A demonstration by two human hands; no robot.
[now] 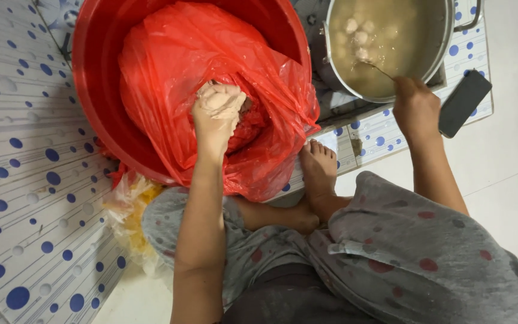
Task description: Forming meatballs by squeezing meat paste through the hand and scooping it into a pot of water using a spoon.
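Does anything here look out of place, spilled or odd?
A dark flat rectangular phone lies beside the metal pot of cloudy broth, overhanging the dotted mat's edge. The left hand is coated in pale paste inside the red plastic bag. Nothing looks spilled.

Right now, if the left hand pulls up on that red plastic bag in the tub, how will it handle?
The red plastic bag is thin and crumpled, so probably floppy, stretching rather than lifting cleanly. The left hand is coated in pale paste, so grip may be slippery. The paste inside likely makes it heavy; the red tub should keep it from tipping.
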